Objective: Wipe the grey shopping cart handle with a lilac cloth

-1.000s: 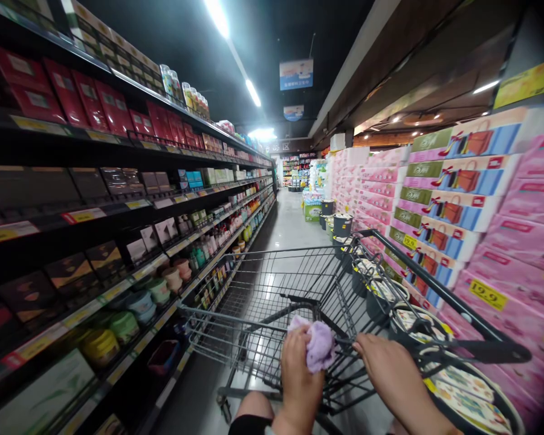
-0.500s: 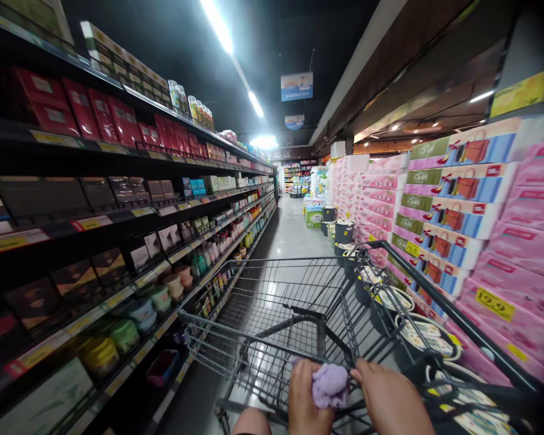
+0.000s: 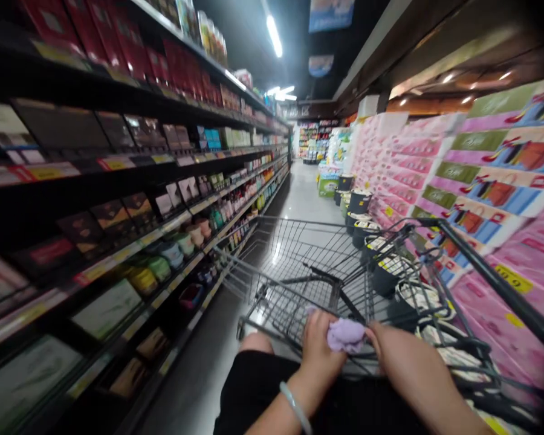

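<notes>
A crumpled light purple cloth (image 3: pixel 346 336) is bunched between my two hands, over the near side of a dark wire shopping cart (image 3: pixel 299 287). My left hand (image 3: pixel 320 338) is closed around the cloth's left part, and a pale bangle sits on that wrist. At the cloth's right edge, my right hand (image 3: pixel 396 350) has its fingers curled in and its thumb side against the fabric. Its fingertips are partly hidden. Below my hands, my bent leg in black (image 3: pixel 258 386) is close to the cart.
Tall shelves (image 3: pixel 163 232) of boxes and bottles line the left side. At right stand stacked pink tissue packs (image 3: pixel 408 166) with a row of dark buckets (image 3: pixel 392 272) before them. A grey floor aisle (image 3: pixel 303 184) runs ahead. The cart's thick handle bar (image 3: pixel 494 272) slants along the right.
The view has tilted down, so shelves, cart and hands sit higher in the picture. My forearms, the bangle and my black-clothed leg now show. Both hands stay at the cloth.
</notes>
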`<state>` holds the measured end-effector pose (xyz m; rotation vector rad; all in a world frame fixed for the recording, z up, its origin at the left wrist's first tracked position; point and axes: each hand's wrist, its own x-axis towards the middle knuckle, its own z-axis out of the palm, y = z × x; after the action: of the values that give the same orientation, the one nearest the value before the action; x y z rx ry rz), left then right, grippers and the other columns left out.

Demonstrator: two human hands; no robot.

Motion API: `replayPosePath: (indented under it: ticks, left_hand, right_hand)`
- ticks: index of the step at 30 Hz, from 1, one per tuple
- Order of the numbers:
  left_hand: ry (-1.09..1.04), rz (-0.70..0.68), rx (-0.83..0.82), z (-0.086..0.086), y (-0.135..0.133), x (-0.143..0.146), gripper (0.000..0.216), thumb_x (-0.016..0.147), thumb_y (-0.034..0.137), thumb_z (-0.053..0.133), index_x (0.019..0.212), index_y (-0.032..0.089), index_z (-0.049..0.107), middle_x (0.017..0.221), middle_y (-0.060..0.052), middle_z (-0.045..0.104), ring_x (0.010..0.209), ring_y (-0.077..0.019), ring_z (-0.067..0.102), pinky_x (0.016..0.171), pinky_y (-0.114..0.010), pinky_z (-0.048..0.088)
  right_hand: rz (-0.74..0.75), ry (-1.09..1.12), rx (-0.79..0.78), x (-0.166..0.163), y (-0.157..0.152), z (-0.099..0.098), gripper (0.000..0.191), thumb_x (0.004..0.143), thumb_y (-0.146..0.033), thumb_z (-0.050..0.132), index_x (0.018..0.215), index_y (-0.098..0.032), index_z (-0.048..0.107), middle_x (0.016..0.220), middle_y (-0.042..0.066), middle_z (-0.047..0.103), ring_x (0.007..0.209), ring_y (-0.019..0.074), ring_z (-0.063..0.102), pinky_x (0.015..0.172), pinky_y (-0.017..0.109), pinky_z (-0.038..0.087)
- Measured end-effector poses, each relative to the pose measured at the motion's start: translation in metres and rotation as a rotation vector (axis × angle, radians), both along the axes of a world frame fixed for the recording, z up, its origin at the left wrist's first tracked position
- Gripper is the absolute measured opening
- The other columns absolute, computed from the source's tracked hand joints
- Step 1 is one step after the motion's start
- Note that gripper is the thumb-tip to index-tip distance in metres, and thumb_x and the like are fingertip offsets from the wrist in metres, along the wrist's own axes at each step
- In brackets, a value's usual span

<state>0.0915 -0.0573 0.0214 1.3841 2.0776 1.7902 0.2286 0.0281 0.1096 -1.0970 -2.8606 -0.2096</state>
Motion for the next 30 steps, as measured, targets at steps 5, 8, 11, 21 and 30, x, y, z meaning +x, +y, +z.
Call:
replayPosePath:
  ticks: [5, 8, 11, 21, 30]
  left_hand:
    - [-0.114, -0.017, 0.100, -0.012, -0.004, -0.006, 0.032, 0.059, 0.008, 0.066, 0.086, 0.020, 0.056, 0.089, -0.002, 0.057, 0.087, -0.0194, 0.054, 0.078, -0.030, 0.041]
    - [-0.368, 0.004, 0.126, -0.016, -0.006, -0.017, 0.030, 0.063, 0.013, 0.071, 0.088, 0.021, 0.056, 0.088, -0.001, 0.058, 0.083, -0.0169, 0.055, 0.076, -0.028, 0.042]
    - [-0.700, 0.050, 0.197, -0.015, -0.002, -0.020, 0.031, 0.072, 0.022, 0.073, 0.095, 0.021, 0.052, 0.086, 0.000, 0.059, 0.079, -0.0148, 0.056, 0.074, -0.026, 0.044]
    - [-0.988, 0.131, 0.288, -0.021, 0.017, -0.053, 0.032, 0.074, 0.032, 0.073, 0.094, 0.021, 0.051, 0.083, 0.002, 0.060, 0.077, -0.0137, 0.058, 0.072, -0.025, 0.046]
    - [-0.930, 0.007, 0.221, -0.035, 0.024, -0.042, 0.041, 0.061, 0.026, 0.083, 0.087, 0.020, 0.052, 0.080, 0.002, 0.062, 0.075, -0.0135, 0.057, 0.070, -0.024, 0.046]
  right_hand:
    - [0.138, 0.000, -0.104, -0.040, -0.002, 0.020, 0.036, 0.103, -0.035, 0.036, 0.094, -0.020, 0.068, 0.101, 0.010, 0.074, 0.093, 0.0226, 0.069, 0.069, 0.029, 0.039]
    - [0.119, -0.010, -0.263, -0.059, -0.003, 0.016, 0.040, 0.104, -0.041, 0.029, 0.106, -0.022, 0.065, 0.089, 0.006, 0.074, 0.081, 0.0204, 0.070, 0.063, 0.028, 0.037]
    - [0.112, -0.024, -0.251, -0.066, -0.001, 0.010, 0.041, 0.104, -0.045, 0.030, 0.112, -0.022, 0.063, 0.085, 0.007, 0.074, 0.077, 0.0209, 0.071, 0.059, 0.027, 0.033]
    - [0.057, -0.029, -0.192, -0.060, 0.017, -0.005, 0.042, 0.105, -0.043, 0.026, 0.105, -0.026, 0.064, 0.080, 0.005, 0.075, 0.070, 0.0209, 0.070, 0.055, 0.028, 0.031]
    - [0.141, -0.039, -0.267, -0.106, 0.027, -0.009, 0.038, 0.103, -0.045, 0.033, 0.116, -0.025, 0.062, 0.086, 0.007, 0.075, 0.074, 0.0228, 0.071, 0.059, 0.028, 0.034]
